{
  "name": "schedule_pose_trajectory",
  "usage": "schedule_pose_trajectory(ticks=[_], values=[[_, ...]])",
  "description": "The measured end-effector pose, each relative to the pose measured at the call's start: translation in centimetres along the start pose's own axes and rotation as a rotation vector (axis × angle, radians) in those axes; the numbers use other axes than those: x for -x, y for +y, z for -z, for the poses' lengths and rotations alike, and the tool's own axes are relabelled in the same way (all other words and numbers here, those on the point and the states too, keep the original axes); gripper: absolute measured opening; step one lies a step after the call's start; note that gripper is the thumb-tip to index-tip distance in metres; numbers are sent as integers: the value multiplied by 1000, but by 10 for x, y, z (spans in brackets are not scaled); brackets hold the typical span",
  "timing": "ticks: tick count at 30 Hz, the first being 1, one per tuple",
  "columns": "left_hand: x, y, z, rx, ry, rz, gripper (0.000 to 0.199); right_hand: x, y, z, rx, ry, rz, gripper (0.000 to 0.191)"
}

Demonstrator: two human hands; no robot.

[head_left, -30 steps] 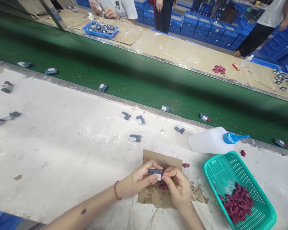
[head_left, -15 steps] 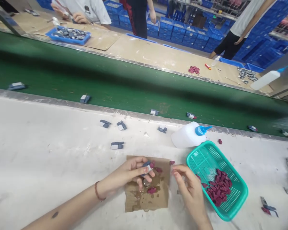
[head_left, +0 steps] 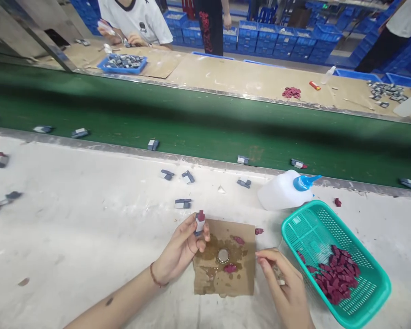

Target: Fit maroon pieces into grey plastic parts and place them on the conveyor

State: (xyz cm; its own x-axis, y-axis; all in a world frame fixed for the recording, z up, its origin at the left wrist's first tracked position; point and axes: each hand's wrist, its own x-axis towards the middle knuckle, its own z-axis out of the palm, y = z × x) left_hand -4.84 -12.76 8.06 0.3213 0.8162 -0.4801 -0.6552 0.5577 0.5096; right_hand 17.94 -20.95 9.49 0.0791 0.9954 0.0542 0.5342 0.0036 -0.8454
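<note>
My left hand (head_left: 183, 249) is closed around a small grey-and-white plastic part (head_left: 199, 225), with a maroon piece at its top end. It is above the left edge of a stained cardboard square (head_left: 205, 285). My right hand (head_left: 286, 285) is beside the cardboard's right edge, thumb and forefinger pinched together; whatever is between the tips is too small to make out. On the cardboard lie a bottle cap (head_left: 223, 256) and two maroon pieces (head_left: 230, 268). Another maroon piece (head_left: 259, 231) lies just off its right edge.
A green basket (head_left: 287, 224) holding maroon pieces stands at right, near a white squeeze bottle (head_left: 277, 194). Several grey parts (head_left: 182, 204) lie farther back. Beyond runs a green conveyor (head_left: 198, 119) carrying more parts. Across it a person (head_left: 140, 23) works by a blue tray (head_left: 121, 70).
My left hand has moved off the cardboard's middle and turned the plastic part upright, uncovering the bottle cap. My right hand stays pinched near the right edge. The view has shifted left.
</note>
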Motion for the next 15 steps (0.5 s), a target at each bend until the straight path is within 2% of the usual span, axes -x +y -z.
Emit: schedule_pose_trajectory(ticks=[4,6,15], values=[[-5,5,-1,158,186,60,14,-3,-3,-14,-31,-112,-8,22],[-7,7,-2,209,247,86,14,-3,-2,-18,-38,-143,-19,24],[-7,11,-3,421,289,95,30,-2,3,-19,-34,-156,-59,21]])
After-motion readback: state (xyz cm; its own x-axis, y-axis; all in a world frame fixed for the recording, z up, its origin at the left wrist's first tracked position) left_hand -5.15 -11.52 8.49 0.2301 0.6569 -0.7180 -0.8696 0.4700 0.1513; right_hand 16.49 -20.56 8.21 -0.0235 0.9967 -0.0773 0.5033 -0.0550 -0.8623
